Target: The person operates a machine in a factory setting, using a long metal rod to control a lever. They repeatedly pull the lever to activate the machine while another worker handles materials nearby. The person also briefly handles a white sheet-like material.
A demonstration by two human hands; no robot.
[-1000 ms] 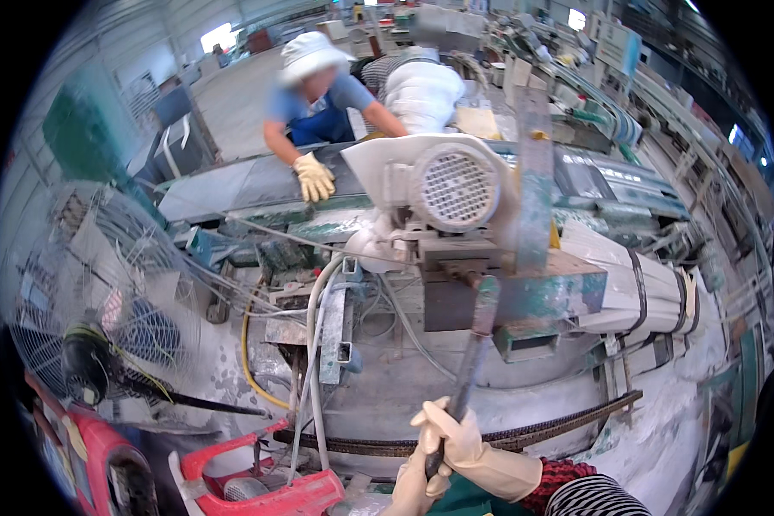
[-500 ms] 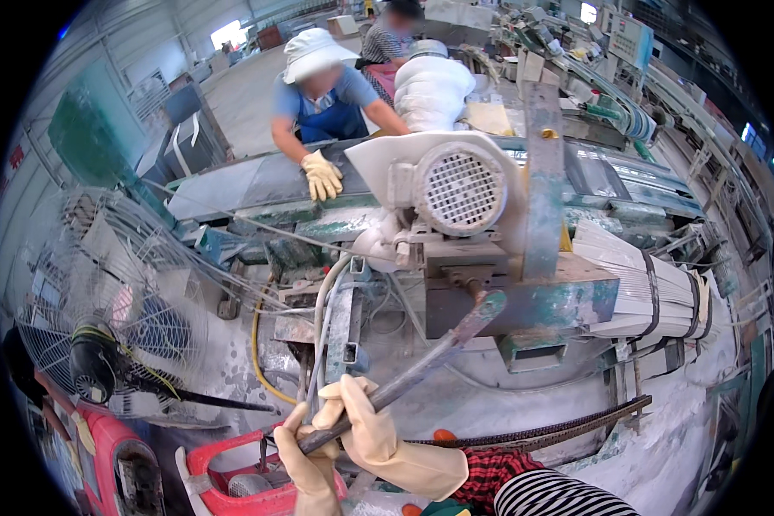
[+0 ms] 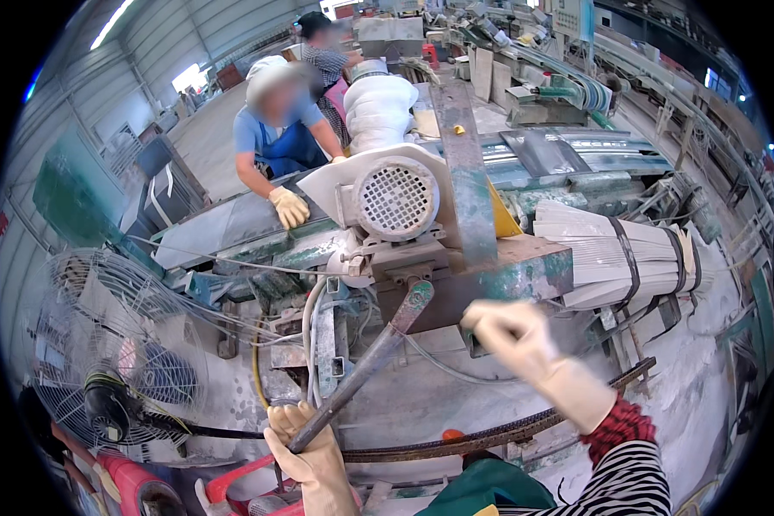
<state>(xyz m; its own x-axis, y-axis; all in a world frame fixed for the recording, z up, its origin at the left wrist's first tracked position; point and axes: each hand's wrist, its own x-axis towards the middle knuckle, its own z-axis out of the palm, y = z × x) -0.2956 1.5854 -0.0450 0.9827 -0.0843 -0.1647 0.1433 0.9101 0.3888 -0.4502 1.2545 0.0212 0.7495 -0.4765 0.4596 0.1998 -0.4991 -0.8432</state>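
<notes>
My left hand (image 3: 314, 460), in a cream rubber glove, is closed around the lower end of a long metal lever (image 3: 353, 387). The lever slants up to a joint below a grey motor with a round grille (image 3: 396, 199). Apart from the lever, my right hand (image 3: 525, 348), gloved alike, hangs in the air in front of the machine's metal box (image 3: 525, 271). Motion smears its bent fingers, and nothing shows in it.
Across the machine a co-worker in a white hat rests a gloved hand (image 3: 289, 207) on a dark slab (image 3: 224, 205); another person stands behind. A caged fan (image 3: 112, 353) is at left, strapped pale strips (image 3: 611, 254) at right. A rusty chain rail (image 3: 507, 434) crosses near me.
My right hand has let go of the lever and moved right and up. The left hand stays at its lower end. The view has shifted, and the lever stands steeper in it.
</notes>
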